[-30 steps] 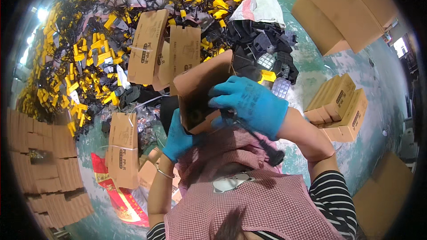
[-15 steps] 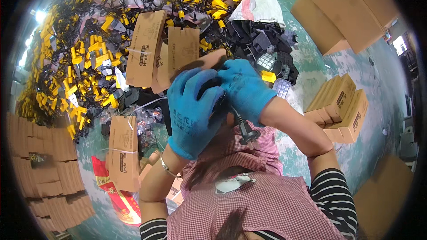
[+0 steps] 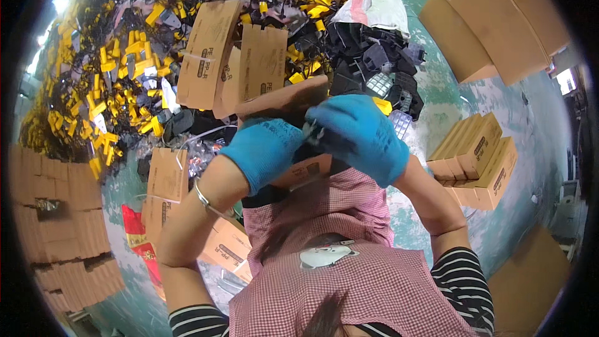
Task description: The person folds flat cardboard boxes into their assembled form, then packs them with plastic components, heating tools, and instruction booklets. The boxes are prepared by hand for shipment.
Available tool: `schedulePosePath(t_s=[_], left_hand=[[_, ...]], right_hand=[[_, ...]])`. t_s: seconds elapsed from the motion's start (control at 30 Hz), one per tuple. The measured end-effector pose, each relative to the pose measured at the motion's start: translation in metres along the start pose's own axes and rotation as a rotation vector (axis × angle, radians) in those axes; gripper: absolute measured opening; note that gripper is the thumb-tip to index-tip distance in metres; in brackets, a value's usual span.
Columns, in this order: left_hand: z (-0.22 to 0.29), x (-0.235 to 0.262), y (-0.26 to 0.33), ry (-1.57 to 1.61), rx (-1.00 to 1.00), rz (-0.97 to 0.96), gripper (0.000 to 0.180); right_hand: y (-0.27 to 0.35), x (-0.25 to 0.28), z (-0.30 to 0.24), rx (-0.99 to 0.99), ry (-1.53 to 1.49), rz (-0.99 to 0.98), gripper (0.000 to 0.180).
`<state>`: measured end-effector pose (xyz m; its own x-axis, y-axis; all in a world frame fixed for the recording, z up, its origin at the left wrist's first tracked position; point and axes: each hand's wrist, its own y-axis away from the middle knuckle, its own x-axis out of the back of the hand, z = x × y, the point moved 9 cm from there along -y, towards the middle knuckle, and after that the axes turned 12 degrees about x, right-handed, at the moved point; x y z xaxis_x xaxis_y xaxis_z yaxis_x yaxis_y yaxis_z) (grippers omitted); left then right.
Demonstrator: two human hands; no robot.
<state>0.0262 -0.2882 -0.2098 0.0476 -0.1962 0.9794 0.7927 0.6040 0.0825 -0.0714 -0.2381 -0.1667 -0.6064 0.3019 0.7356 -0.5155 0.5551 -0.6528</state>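
Note:
An open cardboard carton (image 3: 306,171) sits in my lap, its flap (image 3: 287,97) raised on the far side. Over its opening, my right hand (image 3: 365,137) in a blue glove has its fingers curled round a dark bundle (image 3: 317,137), apparently the black power cord whose plug showed earlier. My left hand (image 3: 265,150), gloved too, reaches in from the left beside the bundle. Its fingertips are lost in shadow, so its grip is hidden. The carton's inside is mostly covered by my hands.
Flat-sided cartons (image 3: 209,56) stand just beyond my hands, before a big heap of yellow-handled tools with black cords (image 3: 137,65). Black cases (image 3: 374,56) lie right of it. Stacked cartons (image 3: 471,150) stand at right, more (image 3: 62,218) at far left.
My left hand has turned and dropped lower, to the left side of the carton. The dangling black plug is out of sight. My right hand has shifted slightly right and down.

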Motion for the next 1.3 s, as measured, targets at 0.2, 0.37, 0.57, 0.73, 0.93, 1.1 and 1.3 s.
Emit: schedulePosePath(t_s=[0.2,0.37,0.57,0.73,0.93,1.1,1.3], left_hand=[[-0.015,0.028,0.050,0.382,0.031,0.412,0.051],[-0.038,-0.081,0.077,0.953,0.311,0.802,0.108],[-0.058,-0.053,0.071,1.239,0.132,0.682,0.114],[-0.144,-0.136,0.094,2.009,0.173,0.947,0.080],[-0.345,-0.404,0.195,0.130,1.353,0.036,0.054],[-0.417,-0.511,0.270,0.174,1.314,-0.348,0.035],[-0.329,-0.327,0.205,0.920,0.866,0.204,0.046]], right_hand=[[-0.020,-0.002,-0.006,-0.031,0.232,-0.375,0.036],[-0.040,-0.015,-0.026,0.148,0.263,-0.420,0.025],[-0.063,-0.052,-0.034,0.005,0.277,-0.989,0.017],[-0.027,-0.100,-0.032,0.151,-0.118,-1.353,0.021],[-0.033,-0.088,-0.013,-0.110,0.131,-1.389,0.038],[-0.015,-0.040,-0.034,-0.257,-0.139,-1.147,0.043],[-0.007,-0.029,-0.046,-0.211,-0.236,-1.054,0.047]])
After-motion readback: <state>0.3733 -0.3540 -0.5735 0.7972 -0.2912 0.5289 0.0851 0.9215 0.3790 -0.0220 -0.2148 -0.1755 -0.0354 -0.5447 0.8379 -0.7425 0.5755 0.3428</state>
